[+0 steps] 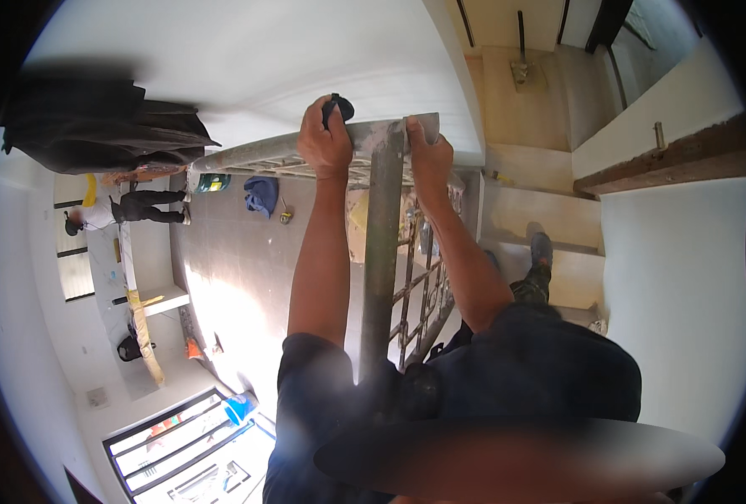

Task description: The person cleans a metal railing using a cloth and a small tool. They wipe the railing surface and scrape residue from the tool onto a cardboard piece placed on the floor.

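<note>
In front of me a worn grey metal railing (pixel 381 244) forms a corner, its paint patchy and pinkish at the joint. My left hand (pixel 326 144) is closed round a small black rounded object (pixel 339 107) of a kind I cannot make out, above the handrail against the wall. At the corner joint, my right hand (pixel 429 155) pinches a grey, slightly curved sheet-like piece (pixel 427 124) between thumb and fingers. Whether that piece touches the railing is hard to tell. Metal bars (pixel 419 281) of the railing run beneath my right forearm.
Pale stairs (pixel 541 214) lie to the right, with my shoe (pixel 541 249) on them. Dark jackets (pixel 112 126) hang at the left. Down on the tiled floor are a blue cloth (pixel 261 196) and a blue bucket (pixel 239 409). Another person (pixel 142 206) stands at the far left.
</note>
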Demonstrator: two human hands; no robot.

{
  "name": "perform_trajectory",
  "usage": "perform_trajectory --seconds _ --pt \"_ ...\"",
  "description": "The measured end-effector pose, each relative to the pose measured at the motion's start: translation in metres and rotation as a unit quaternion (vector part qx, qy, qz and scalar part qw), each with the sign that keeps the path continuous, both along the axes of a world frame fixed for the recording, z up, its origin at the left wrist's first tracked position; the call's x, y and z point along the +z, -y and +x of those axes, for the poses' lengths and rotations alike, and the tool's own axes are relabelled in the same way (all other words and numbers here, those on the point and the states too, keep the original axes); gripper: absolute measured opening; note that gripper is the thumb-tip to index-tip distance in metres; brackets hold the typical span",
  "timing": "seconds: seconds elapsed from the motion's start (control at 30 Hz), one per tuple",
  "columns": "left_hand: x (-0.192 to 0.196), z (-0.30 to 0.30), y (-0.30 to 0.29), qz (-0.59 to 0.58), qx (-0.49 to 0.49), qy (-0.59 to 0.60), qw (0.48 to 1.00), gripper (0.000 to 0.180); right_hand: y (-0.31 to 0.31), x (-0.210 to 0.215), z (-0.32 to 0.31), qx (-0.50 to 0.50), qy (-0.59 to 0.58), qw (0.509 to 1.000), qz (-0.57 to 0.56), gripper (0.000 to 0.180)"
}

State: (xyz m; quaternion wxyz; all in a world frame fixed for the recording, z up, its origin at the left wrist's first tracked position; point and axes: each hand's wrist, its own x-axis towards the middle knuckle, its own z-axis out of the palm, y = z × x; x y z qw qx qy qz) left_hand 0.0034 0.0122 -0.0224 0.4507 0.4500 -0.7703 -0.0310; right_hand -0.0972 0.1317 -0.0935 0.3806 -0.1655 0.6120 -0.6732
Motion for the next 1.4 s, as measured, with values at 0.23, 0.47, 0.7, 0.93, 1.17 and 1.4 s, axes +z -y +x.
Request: perform_trajectory --seconds 0.23,0.47,0.7,0.93,1.17,1.4 --pt "-0.001 0.002 -0.003 -0.001 -0.001 0.001 1.000 0.019 -0.006 -0.015 0.020 -0.025 0.137 0.989 -0.047 0.051" --pt "-0.002 -0.001 -0.001 0.011 -0.005 -0.007 1.000 0.020 -0.010 -0.014 0.017 -0.023 0.148 0.989 -0.010 0.060" --pt "-0.003 -0.001 -0.003 0.003 -0.017 0.000 1.000 0.022 0.011 -0.013 -0.003 -0.016 0.084 0.996 -0.004 0.048" --pt "-0.003 -0.004 -0.006 0.005 0.017 0.004 1.000 0.023 0.002 -0.006 0.002 0.011 0.089 0.992 0.087 0.063" --pt "-0.001 -0.002 -0.003 -0.004 0.006 0.021 1.000 0.022 -0.019 -0.003 0.007 0.036 0.192 0.981 0.003 0.056" --pt "-0.002 -0.003 -0.004 0.021 0.005 0.009 1.000 0.025 -0.004 -0.004 -0.005 0.035 0.122 0.991 -0.053 0.045"
